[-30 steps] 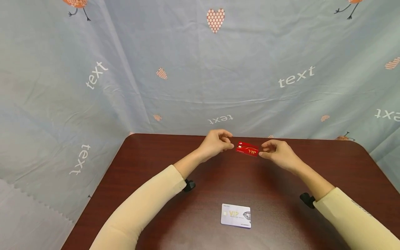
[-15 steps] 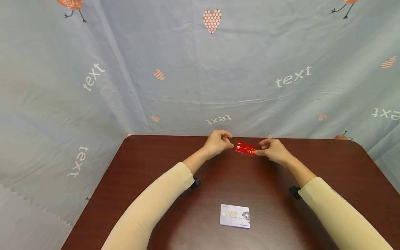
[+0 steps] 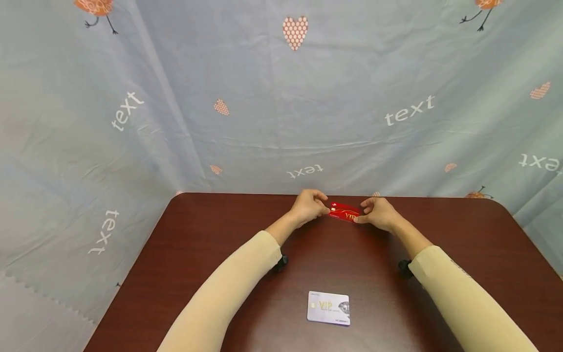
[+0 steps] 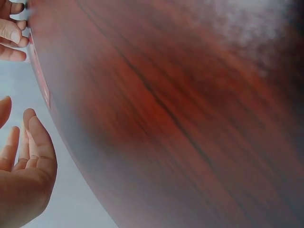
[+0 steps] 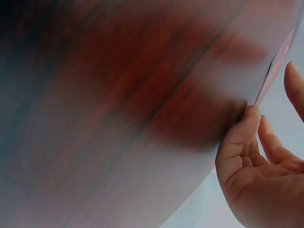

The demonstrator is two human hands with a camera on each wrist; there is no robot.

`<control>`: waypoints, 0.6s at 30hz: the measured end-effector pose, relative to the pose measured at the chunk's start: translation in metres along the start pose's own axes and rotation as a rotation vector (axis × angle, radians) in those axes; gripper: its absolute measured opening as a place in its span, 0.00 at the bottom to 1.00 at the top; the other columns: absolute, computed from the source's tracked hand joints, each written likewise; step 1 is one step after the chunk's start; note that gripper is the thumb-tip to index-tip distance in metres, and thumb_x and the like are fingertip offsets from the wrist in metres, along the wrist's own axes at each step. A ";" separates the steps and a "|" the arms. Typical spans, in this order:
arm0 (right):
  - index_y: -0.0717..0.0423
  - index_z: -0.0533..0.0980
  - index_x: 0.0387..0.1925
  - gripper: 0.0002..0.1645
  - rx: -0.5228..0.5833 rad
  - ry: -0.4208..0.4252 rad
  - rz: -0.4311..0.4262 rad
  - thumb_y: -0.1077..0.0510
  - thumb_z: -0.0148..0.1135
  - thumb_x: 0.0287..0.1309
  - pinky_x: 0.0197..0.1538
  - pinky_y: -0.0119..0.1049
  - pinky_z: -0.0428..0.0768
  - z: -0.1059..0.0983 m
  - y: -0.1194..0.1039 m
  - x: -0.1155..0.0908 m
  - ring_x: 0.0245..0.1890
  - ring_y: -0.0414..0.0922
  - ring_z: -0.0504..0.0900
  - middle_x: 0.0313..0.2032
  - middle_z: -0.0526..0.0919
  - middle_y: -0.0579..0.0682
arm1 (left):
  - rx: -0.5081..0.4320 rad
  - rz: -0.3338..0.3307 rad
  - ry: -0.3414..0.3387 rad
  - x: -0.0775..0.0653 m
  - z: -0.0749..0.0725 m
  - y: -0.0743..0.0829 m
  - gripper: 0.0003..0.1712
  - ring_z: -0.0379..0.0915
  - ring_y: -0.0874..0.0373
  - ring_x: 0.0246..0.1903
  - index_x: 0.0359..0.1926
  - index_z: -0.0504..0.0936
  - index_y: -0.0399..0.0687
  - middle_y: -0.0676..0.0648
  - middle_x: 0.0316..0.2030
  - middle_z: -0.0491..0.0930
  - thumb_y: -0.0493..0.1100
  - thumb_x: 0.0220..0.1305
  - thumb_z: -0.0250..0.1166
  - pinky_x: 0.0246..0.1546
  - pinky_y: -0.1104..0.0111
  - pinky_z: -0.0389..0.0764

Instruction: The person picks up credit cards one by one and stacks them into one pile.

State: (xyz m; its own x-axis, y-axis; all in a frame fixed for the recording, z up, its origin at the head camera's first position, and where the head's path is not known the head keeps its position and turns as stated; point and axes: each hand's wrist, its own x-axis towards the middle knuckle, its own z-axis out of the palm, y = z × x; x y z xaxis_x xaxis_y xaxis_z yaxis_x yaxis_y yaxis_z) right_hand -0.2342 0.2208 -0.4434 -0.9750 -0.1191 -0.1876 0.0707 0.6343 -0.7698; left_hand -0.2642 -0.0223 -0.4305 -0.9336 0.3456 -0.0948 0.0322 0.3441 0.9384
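A red VIP card [image 3: 342, 211] with gold lettering lies on the far part of the table. My left hand [image 3: 309, 206] is at its left end, thumb tip right at the card's edge, the other fingers bent loosely above. From the right, my right hand [image 3: 381, 213] reaches in and its thumb overlaps the card's lower right corner, thumb and forefinger spread apart. In the right wrist view a fingertip [image 5: 251, 113] meets the end of the card [image 5: 274, 66], which shows as a thin strip. A white VIP card [image 3: 328, 308] lies nearer the front.
The dark red-brown wooden table [image 3: 211, 244] has its far edge just beyond both hands. A pale blue printed curtain [image 3: 264, 122] hangs close behind it and along the left side. Dark wrist-worn devices [image 3: 405, 268] show under the cream sleeves.
My right hand has moved left, its thumb coming over the red card's right corner. My left hand has closed the small gap to its left edge. The white card stays put.
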 end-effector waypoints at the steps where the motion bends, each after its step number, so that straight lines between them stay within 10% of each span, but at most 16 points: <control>1: 0.73 0.70 0.65 0.37 -0.009 0.002 -0.005 0.57 0.75 0.63 0.58 0.52 0.78 0.001 0.000 0.002 0.57 0.61 0.74 0.57 0.76 0.68 | 0.005 -0.004 0.004 0.001 0.000 -0.001 0.23 0.73 0.58 0.26 0.57 0.81 0.29 0.48 0.27 0.81 0.26 0.60 0.72 0.26 0.72 0.75; 18: 0.72 0.74 0.59 0.32 -0.077 0.005 -0.024 0.60 0.77 0.60 0.54 0.50 0.74 0.002 0.002 0.010 0.49 0.57 0.72 0.50 0.75 0.64 | 0.193 -0.055 0.025 0.013 0.002 -0.009 0.26 0.71 0.56 0.38 0.57 0.84 0.36 0.42 0.45 0.82 0.29 0.56 0.78 0.39 0.68 0.75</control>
State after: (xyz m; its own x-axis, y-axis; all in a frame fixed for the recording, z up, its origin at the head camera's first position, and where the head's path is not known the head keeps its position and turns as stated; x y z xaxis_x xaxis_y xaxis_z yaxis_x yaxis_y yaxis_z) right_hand -0.2434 0.2196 -0.4479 -0.9772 -0.1313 -0.1670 0.0314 0.6882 -0.7249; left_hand -0.2759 -0.0195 -0.4402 -0.9444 0.3007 -0.1332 0.0467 0.5237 0.8506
